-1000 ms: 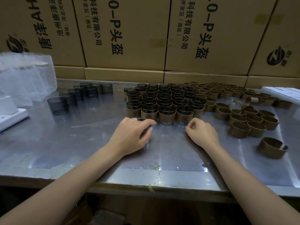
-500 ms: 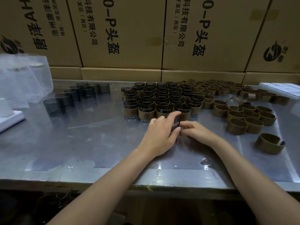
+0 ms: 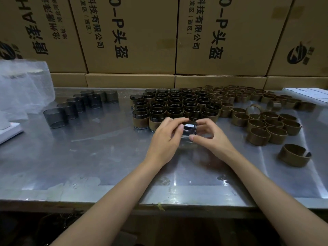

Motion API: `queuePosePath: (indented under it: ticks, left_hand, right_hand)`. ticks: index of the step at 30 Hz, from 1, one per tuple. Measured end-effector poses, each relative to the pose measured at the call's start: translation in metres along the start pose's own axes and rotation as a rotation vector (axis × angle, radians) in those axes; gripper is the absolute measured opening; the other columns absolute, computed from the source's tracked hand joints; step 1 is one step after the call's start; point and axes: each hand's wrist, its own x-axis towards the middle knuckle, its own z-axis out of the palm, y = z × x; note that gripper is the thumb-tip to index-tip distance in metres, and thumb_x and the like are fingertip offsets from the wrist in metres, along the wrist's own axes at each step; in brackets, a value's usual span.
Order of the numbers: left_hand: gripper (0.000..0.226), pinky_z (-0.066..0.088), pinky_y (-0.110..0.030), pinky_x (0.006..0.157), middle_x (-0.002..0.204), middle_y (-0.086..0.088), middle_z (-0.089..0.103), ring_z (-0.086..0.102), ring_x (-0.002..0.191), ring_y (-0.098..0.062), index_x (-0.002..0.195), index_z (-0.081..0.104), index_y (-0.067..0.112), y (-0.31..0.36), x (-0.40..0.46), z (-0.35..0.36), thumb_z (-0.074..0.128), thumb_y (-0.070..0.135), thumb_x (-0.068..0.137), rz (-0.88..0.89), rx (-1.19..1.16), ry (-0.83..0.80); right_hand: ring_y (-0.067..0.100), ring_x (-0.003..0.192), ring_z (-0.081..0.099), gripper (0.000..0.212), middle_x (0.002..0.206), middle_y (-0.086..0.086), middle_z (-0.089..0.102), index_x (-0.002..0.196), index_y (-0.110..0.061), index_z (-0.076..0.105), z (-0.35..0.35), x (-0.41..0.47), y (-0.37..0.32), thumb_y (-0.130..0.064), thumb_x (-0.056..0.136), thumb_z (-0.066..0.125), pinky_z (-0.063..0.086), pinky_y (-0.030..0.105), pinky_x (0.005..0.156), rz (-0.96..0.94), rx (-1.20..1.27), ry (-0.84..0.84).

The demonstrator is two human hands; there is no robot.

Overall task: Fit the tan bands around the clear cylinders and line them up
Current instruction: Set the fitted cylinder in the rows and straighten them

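Observation:
A bare clear cylinder [image 3: 190, 129] is held between both hands just above the steel table [image 3: 99, 157]. My left hand [image 3: 165, 139] grips its left side with thumb and fingers curled round it. My right hand [image 3: 211, 137] pinches its right side. Behind them stand rows of banded cylinders [image 3: 175, 105]. Loose tan bands [image 3: 266, 125] lie to the right, and one split band [image 3: 293, 155] sits apart near the front right. More bare cylinders [image 3: 71, 109] stand in a line at the back left.
Stacked cardboard boxes [image 3: 134, 36] wall off the back of the table. A crumpled clear plastic bag [image 3: 21, 86] and a white block [image 3: 8, 132] sit at the left edge. A white tray [image 3: 307, 95] lies at the back right.
My left hand carried the clear cylinder from the left to the middle of the table. My right hand closed in and now also holds it.

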Motion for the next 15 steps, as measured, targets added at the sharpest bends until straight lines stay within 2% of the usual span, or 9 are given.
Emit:
queuePosePath:
  ticks: [3,5,8,12,15]
  left_hand:
    - [0.028,0.043,-0.020,0.080,0.091,0.014,0.044,0.050,0.092,-0.012,0.119,0.067,0.027,-0.0021,0.0007,-0.0036,0.051,0.016,0.098,-0.031,0.036,0.090]
    - [0.026,0.042,-0.021,0.083,0.092,0.014,0.041,0.049,0.095,-0.015,0.108,0.072,0.022,-0.0031,0.0003,-0.0050,0.054,0.010,0.095,-0.034,0.073,0.099]
    - [0.026,0.038,-0.023,0.085,0.093,0.008,0.046,0.050,0.100,-0.019,0.100,0.074,0.016,-0.0067,-0.0001,-0.0032,0.053,0.003,0.093,-0.075,0.164,0.018]
    - [0.032,0.034,-0.020,0.085,0.097,0.007,0.049,0.048,0.107,-0.018,0.108,0.071,0.016,-0.0104,0.0002,-0.0020,0.047,0.002,0.093,-0.168,0.231,-0.059]
    - [0.032,0.037,-0.023,0.086,0.100,0.003,0.052,0.048,0.108,-0.019,0.109,0.071,0.015,-0.0093,0.0001,-0.0027,0.047,0.002,0.093,-0.191,0.234,-0.068]
  right_hand:
    - [0.004,0.096,0.055,0.036,0.103,-0.005,0.061,0.108,-0.026,0.058,0.0065,-0.0002,-0.0052,-0.032,0.076,0.074,0.041,0.011,0.080,-0.081,-0.014,0.177]
    - [-0.002,0.097,0.053,0.038,0.104,-0.007,0.054,0.111,-0.026,0.060,0.0073,-0.0009,-0.0063,-0.039,0.077,0.073,0.039,0.007,0.080,-0.113,-0.120,0.209]
    - [-0.006,0.095,0.051,0.036,0.102,-0.010,0.048,0.109,-0.028,0.060,0.0069,-0.0021,-0.0026,-0.038,0.078,0.074,0.037,0.005,0.077,-0.087,-0.243,0.148]
    - [-0.009,0.097,0.048,0.041,0.105,-0.011,0.047,0.110,-0.031,0.054,0.0083,0.0003,0.0033,-0.042,0.076,0.074,0.035,0.001,0.076,0.009,-0.249,0.054]
    - [-0.008,0.100,0.047,0.052,0.107,-0.016,0.046,0.115,-0.030,0.053,0.0098,0.0009,0.0018,-0.058,0.074,0.067,0.035,0.002,0.077,0.031,-0.246,0.014]
